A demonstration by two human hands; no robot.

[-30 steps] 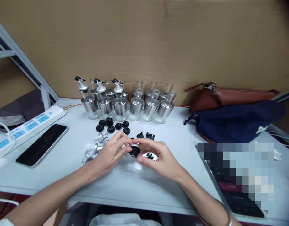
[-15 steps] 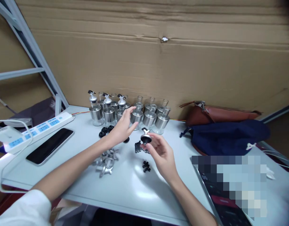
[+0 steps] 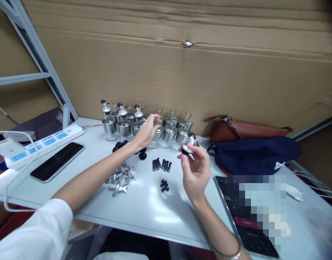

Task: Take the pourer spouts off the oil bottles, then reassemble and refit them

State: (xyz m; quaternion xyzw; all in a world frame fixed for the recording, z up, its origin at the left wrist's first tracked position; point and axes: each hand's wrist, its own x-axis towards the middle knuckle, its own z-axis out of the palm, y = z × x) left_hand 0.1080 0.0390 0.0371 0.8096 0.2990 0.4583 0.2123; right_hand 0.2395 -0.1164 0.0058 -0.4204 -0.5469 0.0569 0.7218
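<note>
My right hand (image 3: 197,171) pinches a silver pourer spout (image 3: 186,147) with a black lever and black stopper, held tilted above the table. My left hand (image 3: 147,133) has its fingers curled about the neck of a glass bottle with a steel sleeve (image 3: 157,135) in the front row; the hand partly hides it. To its left, a bottle with a pourer fitted (image 3: 109,126) stands beside two more like it. Open-necked bottles, such as one at the right (image 3: 182,136), stand in the rows too.
On the table lie silver spout parts (image 3: 122,180), black stoppers (image 3: 142,155), black levers (image 3: 162,165) and small black caps (image 3: 164,185). A phone (image 3: 57,161) and power strip (image 3: 48,144) are left. A tablet (image 3: 244,220), blue cloth bag (image 3: 255,155) and brown bag (image 3: 252,131) lie right.
My right hand has moved right with the pourer spout, tilting it and uncovering the black levers. My left hand has reached farther right, and its fingers have closed in around the bottle's neck.
</note>
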